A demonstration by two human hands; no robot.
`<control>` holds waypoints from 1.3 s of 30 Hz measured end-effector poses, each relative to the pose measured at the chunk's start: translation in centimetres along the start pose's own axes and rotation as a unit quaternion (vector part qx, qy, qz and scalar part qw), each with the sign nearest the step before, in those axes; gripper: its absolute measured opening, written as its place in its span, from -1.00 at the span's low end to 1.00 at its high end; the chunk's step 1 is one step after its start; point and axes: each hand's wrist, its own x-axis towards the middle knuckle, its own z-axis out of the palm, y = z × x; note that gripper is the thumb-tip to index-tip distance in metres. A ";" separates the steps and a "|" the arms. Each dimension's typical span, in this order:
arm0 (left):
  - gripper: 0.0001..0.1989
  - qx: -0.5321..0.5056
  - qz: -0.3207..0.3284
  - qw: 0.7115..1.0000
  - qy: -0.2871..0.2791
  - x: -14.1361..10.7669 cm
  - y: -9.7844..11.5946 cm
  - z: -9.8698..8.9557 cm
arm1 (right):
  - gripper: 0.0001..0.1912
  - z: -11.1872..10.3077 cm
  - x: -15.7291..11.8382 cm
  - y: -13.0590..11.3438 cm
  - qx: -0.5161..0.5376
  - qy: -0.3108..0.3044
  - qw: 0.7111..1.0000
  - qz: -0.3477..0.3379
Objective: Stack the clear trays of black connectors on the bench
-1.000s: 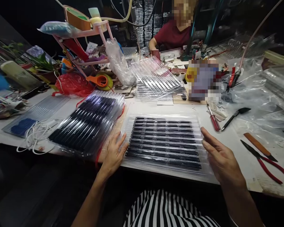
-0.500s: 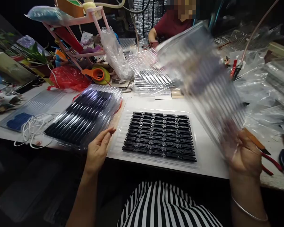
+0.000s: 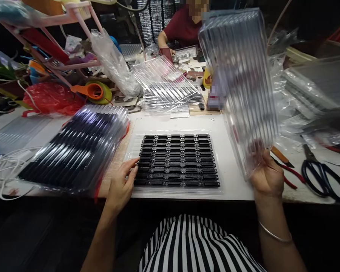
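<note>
My right hand grips the lower end of a clear ribbed plastic tray, which stands upright in the air and is partly blurred. In front of me lies another clear plastic tray, filled with rows of black slotted connectors. My left hand is at the left side of that filled tray, fingers loosely curled and apart, their tips close to the ends of the rows. Whether they touch the tray I cannot tell. Further left is a stack of covered trays with black parts inside.
Ribbed clear trays lie piled at the back. On the right are scissors, red-handled pliers and plastic bags. A pink rack, an orange tape roll and a white cable are left. A person sits opposite.
My right hand has swung the clear tray more upright, and its blur has lessened. My left hand has come in to the left edge of the filled tray. The view has turned right.
</note>
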 end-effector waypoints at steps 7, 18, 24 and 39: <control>-0.65 -0.145 -0.037 0.987 0.065 1.9 2.5 -0.9 | -0.70 1.3 -0.6 -0.6 -0.018 -0.008 0.999 -0.031; -0.60 -0.524 -0.031 0.843 -0.119 9.6 11.7 0.8 | -0.46 14.3 -3.5 -4.6 -0.095 -0.194 0.971 -0.107; -0.56 -0.582 -0.019 0.809 0.077 16.4 14.8 -3.5 | -0.45 20.6 -11.9 -2.5 -0.292 -0.350 0.813 -0.363; -0.60 -0.440 -0.021 0.888 0.135 17.3 14.9 0.6 | -0.65 28.7 -15.4 3.1 -0.417 -0.541 0.601 -0.415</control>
